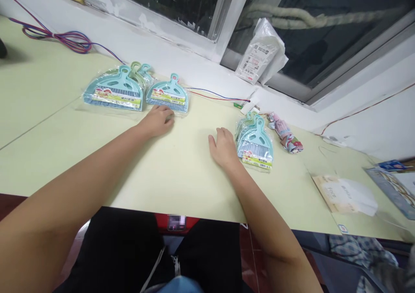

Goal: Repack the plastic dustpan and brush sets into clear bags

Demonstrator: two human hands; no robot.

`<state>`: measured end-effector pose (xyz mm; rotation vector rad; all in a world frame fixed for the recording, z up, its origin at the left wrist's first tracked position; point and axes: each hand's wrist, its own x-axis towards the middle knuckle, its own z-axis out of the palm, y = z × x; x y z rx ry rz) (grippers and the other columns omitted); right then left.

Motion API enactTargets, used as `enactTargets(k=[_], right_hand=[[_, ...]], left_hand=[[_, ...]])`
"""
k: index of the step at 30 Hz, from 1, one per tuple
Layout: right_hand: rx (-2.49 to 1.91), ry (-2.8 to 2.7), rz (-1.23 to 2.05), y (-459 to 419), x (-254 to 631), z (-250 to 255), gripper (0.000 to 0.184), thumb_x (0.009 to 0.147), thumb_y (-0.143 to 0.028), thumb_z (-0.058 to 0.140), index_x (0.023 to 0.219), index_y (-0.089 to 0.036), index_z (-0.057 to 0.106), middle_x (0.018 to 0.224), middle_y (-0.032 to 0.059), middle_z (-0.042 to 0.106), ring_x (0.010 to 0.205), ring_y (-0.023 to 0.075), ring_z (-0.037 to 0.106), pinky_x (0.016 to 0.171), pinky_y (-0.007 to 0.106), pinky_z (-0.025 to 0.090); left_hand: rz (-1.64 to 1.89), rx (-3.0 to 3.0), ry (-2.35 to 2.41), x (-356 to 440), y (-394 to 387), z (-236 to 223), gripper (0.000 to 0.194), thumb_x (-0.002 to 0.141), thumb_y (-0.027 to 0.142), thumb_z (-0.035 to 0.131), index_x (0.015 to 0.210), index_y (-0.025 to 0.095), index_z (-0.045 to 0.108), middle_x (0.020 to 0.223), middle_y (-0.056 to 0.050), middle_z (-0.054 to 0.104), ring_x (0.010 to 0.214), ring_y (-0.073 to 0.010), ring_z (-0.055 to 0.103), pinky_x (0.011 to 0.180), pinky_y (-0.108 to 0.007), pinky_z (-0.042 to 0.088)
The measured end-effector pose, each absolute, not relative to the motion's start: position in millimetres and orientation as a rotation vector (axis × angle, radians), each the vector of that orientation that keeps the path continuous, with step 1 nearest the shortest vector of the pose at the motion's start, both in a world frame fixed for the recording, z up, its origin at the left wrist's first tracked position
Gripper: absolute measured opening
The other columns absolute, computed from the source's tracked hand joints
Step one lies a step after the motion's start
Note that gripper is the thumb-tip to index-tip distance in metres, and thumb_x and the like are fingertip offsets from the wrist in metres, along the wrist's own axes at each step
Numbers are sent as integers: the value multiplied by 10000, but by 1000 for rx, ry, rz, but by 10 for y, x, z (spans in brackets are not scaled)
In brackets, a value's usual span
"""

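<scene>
My left hand [158, 121] rests at the lower edge of a light-blue dustpan-and-brush set [167, 95] in clear wrapping. Its fingers are loosely bent, holding nothing, and its fingertips are at or very near the wrapper. Further left lies a group of wrapped dustpan sets [113, 92], blue in front with green behind. My right hand [223, 146] lies on the table with thumb and fingers apart and nothing in it. Just right of that hand, another stack of wrapped dustpan sets [256, 141] overlaps, a blue one on top.
The pale yellow table [181, 172] meets a white wall under a window. Coiled wires [73, 41] lie back left. A plastic-wrapped packet [257, 57] leans on the window frame. A folded patterned cloth bundle [285, 134] and a printed plastic bag [345, 194] lie to the right.
</scene>
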<state>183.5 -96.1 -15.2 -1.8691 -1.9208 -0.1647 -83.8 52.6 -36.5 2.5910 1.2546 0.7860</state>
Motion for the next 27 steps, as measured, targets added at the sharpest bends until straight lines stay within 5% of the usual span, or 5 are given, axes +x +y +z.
enactTargets(k=[8, 27], right_hand=[[-2296, -1767, 41, -320, 2111, -379, 775, 1028, -604, 329, 1551, -36, 385, 1636, 294, 310, 1543, 400, 248, 1232, 584, 182], [-2370, -1715, 71, 36, 2407, -397, 870, 999, -672, 316, 1589, -33, 328, 1659, 308, 246, 1561, 440, 183, 1247, 584, 132]], left_hand=[[742, 2579, 1242, -871, 547, -361, 507, 903, 434, 473, 1268, 162, 695, 1362, -155, 621, 1255, -366, 504, 1123, -506, 387], [756, 2568, 1247, -866, 532, -333, 495, 901, 431, 485, 1244, 147, 700, 1338, -164, 633, 1265, -363, 514, 1135, -494, 389]])
